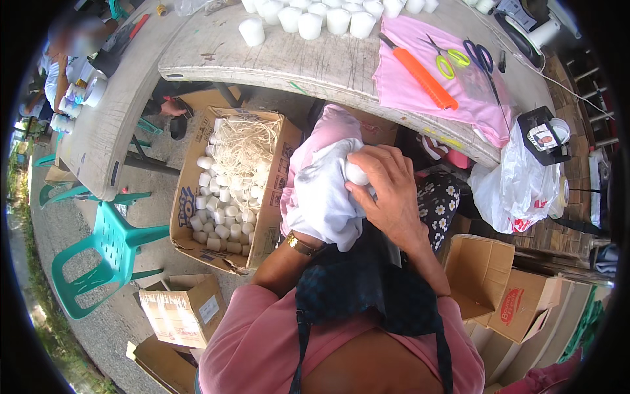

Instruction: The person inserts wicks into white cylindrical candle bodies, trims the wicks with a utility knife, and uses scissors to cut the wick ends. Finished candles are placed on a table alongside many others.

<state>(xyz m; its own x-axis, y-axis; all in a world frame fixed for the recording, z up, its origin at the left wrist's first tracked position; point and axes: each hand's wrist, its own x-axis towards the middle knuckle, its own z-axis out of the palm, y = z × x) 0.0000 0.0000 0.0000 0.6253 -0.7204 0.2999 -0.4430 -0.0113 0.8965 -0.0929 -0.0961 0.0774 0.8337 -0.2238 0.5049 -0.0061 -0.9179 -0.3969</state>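
Note:
Over my lap, my right hand point(387, 187) is closed around a small white cup-shaped candle point(356, 172), its fingers curled over the side. A white cloth point(325, 197) bunches against the candle's left side. My left hand is hidden beneath this cloth; only the wrist with a gold watch point(302, 245) shows, so its fingers cannot be seen. A pink cloth point(331, 128) lies behind the white one. Left of my lap stands an open cardboard box point(266, 246) holding many similar white candles point(223, 231) and a heap of pale strands point(246, 144).
On the worn table point(262, 69) ahead stand rows of white candles point(310, 25). A pink cloth point(407, 85) bears an orange-sheathed blade point(420, 72) and scissors point(448, 59). A plastic bag point(515, 184) hangs right. Teal chair point(108, 249) left; cardboard boxes point(479, 272) right. Another person point(62, 59) is far left.

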